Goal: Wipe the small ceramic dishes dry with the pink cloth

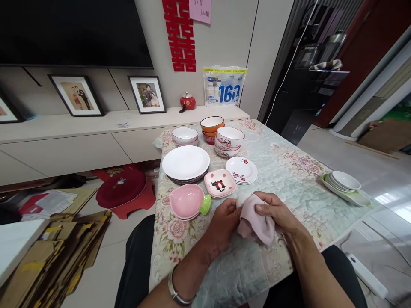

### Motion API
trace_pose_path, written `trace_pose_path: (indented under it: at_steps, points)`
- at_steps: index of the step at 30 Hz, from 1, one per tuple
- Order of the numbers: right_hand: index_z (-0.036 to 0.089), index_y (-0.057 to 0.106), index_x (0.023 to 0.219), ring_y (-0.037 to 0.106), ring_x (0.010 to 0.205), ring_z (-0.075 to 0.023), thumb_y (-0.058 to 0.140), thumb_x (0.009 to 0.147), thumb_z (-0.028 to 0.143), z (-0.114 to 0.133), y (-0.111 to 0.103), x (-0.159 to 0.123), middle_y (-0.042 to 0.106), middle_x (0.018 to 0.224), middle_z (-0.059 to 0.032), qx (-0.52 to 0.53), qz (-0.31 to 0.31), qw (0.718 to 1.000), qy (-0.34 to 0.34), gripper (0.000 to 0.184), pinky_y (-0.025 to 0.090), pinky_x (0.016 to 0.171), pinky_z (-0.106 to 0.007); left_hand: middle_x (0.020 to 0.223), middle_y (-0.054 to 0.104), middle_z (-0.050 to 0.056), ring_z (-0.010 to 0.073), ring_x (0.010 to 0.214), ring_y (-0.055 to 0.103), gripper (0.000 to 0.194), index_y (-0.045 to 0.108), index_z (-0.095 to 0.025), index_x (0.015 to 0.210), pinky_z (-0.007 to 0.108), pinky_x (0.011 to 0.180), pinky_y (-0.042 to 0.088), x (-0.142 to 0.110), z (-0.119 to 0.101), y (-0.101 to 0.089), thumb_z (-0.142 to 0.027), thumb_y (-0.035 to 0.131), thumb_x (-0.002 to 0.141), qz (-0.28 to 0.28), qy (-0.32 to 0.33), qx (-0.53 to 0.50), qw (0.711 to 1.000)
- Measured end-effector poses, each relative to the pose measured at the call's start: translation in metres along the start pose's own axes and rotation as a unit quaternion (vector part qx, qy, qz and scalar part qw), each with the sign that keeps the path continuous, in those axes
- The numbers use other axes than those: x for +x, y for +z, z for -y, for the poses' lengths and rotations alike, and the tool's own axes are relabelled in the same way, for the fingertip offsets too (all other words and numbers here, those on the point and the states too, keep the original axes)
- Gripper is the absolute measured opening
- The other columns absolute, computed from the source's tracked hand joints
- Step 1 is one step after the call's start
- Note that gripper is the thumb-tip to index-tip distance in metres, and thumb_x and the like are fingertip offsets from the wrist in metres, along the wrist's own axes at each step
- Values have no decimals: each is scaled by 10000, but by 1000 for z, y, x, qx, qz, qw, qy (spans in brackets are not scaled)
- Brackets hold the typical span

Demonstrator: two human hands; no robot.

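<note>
A bracelet [174, 292] is circling the left forearm [195, 265]. Over the bench [240, 271], the left hand's [224, 219] grip is clasping a mostly hidden white piece [245, 198], seemingly steadying it against the right hand's [278, 212] clutched pink cloth [259, 219]; at their twelve o'clock, flowered plates [240, 169] are sitting stacked.

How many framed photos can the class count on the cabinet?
3: one photo cut off at the left edge, a second photo to its right, and a third photo left of the red pot. Others may lie outside view.
</note>
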State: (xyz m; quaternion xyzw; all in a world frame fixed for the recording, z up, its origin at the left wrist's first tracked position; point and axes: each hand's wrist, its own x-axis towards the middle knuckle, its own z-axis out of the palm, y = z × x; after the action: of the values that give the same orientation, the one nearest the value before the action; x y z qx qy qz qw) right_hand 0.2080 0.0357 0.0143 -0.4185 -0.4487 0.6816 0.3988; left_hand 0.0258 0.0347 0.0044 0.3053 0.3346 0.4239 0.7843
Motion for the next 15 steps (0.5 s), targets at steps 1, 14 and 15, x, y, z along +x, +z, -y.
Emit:
trace_pose_path:
  at_steps: [1,14,15]
  points:
    - [144,662,803,538,512,-104,846,672,450,-1,-2,0,628,656,2,17,7,1000,13,380,389,468,-202,757,669,14,133,670,578,443,650,-141,844,260,636,428,0,0,-1,-407,901,594,6,11,10,1000]
    - [161,670,1026,645,642,-143,865,672,433,-9,15,13,722,815,-43,117,-4,993,-6,487,493,576,-220,639,641,4,120,560,550,385,681,-127,844,242,536,392,5,3,6,-373,877,621,-3,18,-60,998]
    - [161,666,1028,640,639,-142,864,672,439,-8,15,12,717,807,-39,107,-2,994,-7,493,487,570,-217,621,622,-5,107,535,521,374,682,-127,836,237,514,374,5,4,6,-373,870,626,4,11,-64,998]
